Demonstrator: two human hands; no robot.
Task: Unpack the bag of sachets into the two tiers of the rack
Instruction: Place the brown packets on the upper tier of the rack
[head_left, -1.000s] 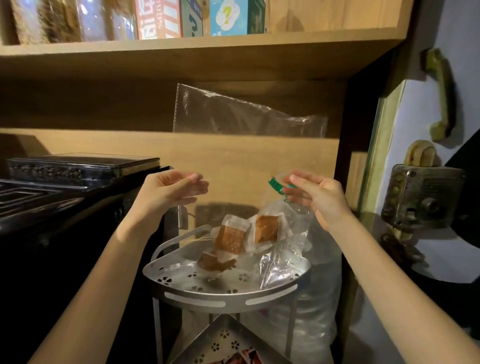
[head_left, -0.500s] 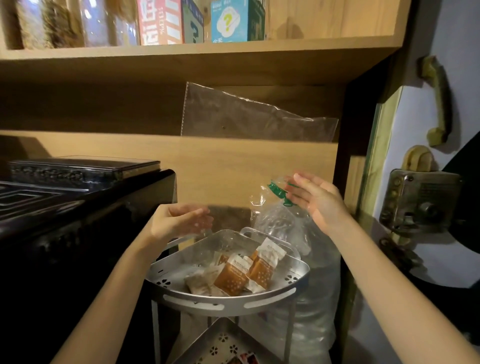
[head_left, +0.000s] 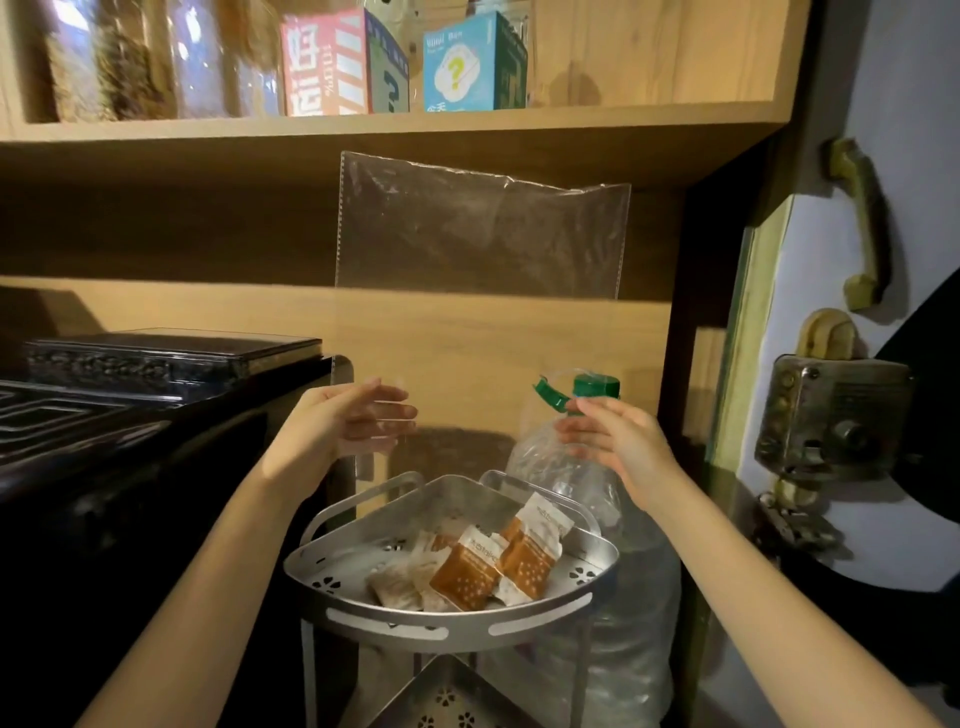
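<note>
Since a second ago we have raised the clear bag (head_left: 480, 234) higher, and the sachets (head_left: 485, 564) that were tumbling out of it now lie settled in the top tier (head_left: 457, 621) of the metal rack. Our view has tipped up a little too, so more of the upper wooden shelf (head_left: 395, 130) shows.

We hold the bag mouth-down, its sealed end up against the dark gap under the shelf. It looks empty and is so transparent that its lower part is hard to trace. Our left hand (head_left: 343, 431) sits above the left side of the top tier with fingers loosely curled toward the thumb; it seems to pinch the bag's lower edge, but we cannot tell for certain. Our right hand (head_left: 608, 441) is out to the right, fingers stretched and close together, and we cannot tell whether it grips plastic. It is in front of the neck of a large clear water bottle (head_left: 587, 499) with a green cap (head_left: 596, 387), which stands just behind and beside the rack.

Several sachets, orange-brown with white ends, rest in a loose overlapping heap toward the back right of the top tier. Below it, the lower tier (head_left: 447, 696) shows only its perforated corner. A dark appliance (head_left: 130, 395) stands to the left.
</note>
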